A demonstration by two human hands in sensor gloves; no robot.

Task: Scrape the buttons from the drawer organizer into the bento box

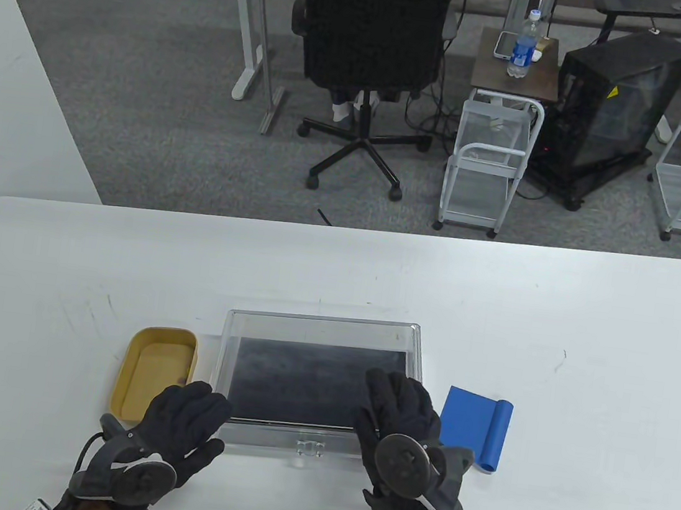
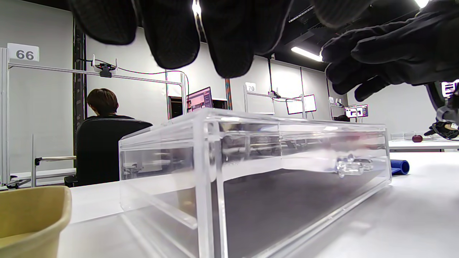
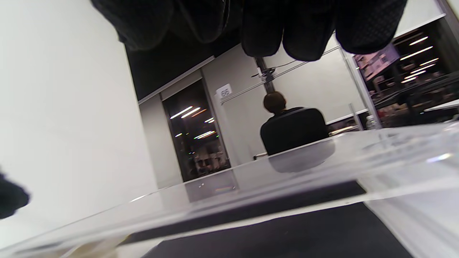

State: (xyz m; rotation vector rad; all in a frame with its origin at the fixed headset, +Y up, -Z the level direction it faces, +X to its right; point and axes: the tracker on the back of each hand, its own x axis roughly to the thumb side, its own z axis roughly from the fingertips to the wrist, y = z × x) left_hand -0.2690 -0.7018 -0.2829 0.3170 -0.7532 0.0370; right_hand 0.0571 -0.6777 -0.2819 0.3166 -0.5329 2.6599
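At the middle of the white surface (image 1: 64,256) sits the clear drawer organizer (image 1: 324,328), dark-lined; no buttons are discernible inside. At its 9 o'clock, just beside it, lies the tan bento box (image 1: 139,376). At its 3 o'clock lies a blue scraper (image 1: 474,426). The left hand (image 1: 183,428), fingers spread, holds nothing at the organizer's 7 o'clock corner. The right hand (image 1: 401,413) hovers loosely open over its 5 o'clock corner.

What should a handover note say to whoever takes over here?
Left hand: hovers at the drawer organizer's front left corner, holding nothing.
Right hand: over the organizer's right side, fingers spread, holding nothing; contact unclear.
Organizer at table centre, closed, dark liner inside; no buttons visible.
Tan bento box touches its left side and looks empty. Blue scraper lies right of it, untouched.
Left to do: open drawer, scrape.
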